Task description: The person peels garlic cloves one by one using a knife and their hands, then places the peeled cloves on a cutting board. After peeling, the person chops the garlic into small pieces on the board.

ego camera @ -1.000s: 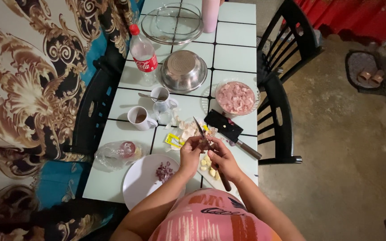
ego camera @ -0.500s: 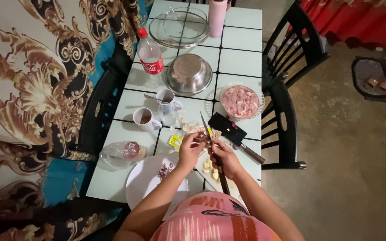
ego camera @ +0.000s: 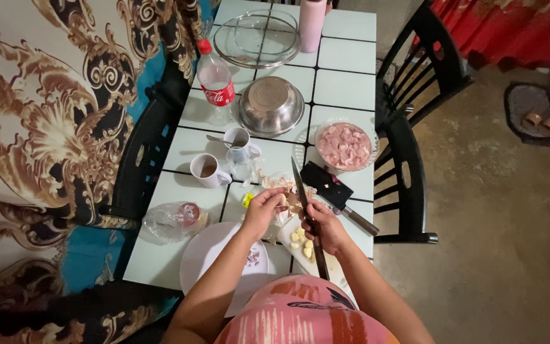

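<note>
Head view, knife point(ego camera: 305, 204) in right hand point(ego camera: 326, 224)

Pale tiled desk point(ego camera: 338, 79), centre frame; bearing bottle point(ego camera: 216, 83), steel bowl point(ego camera: 270, 104), glass dish point(ego camera: 257, 37), two cups point(ego camera: 206, 169), meat bowl point(ego camera: 345, 144), cleaver point(ego camera: 335, 188), plate point(ego camera: 208, 261), bag point(ego camera: 172, 220).

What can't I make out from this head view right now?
- The item pinched in the left hand: too small, covered by fingers.
- Knife handle: wrapped by the right hand.
- White plate: partly behind the left forearm.
- Pink bottle: top cut off by the frame edge.
</note>
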